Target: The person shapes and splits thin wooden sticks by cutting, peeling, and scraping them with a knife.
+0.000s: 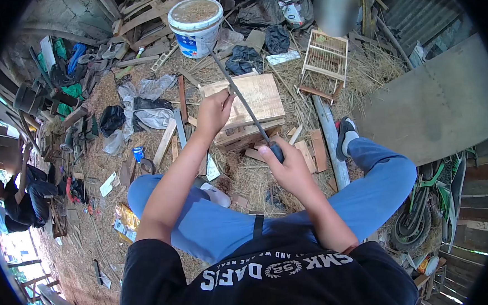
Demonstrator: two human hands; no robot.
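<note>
Your right hand [288,169] is wrapped around the dark handle [277,152] of a long, slim metal tool [248,106], perhaps a file, whose shaft runs away from you toward the far left. Your left hand [217,110] is at the shaft, fingers curled in; I can't tell whether they pinch the metal or a small piece against it. The tool sits between your knees, its shaft crossing above the pale top of a wooden box [264,94], with the white bucket [192,42] beyond its far end. I'd judge the work to be under way, not finished, since both hands are occupied at the tool. No worked edge shows clearly, so how much is done or left is uncertain. To the far right, a slatted wooden cage [323,59] stands apart from your hands, and loose wood offcuts [318,149] lie just right of the box.
</note>
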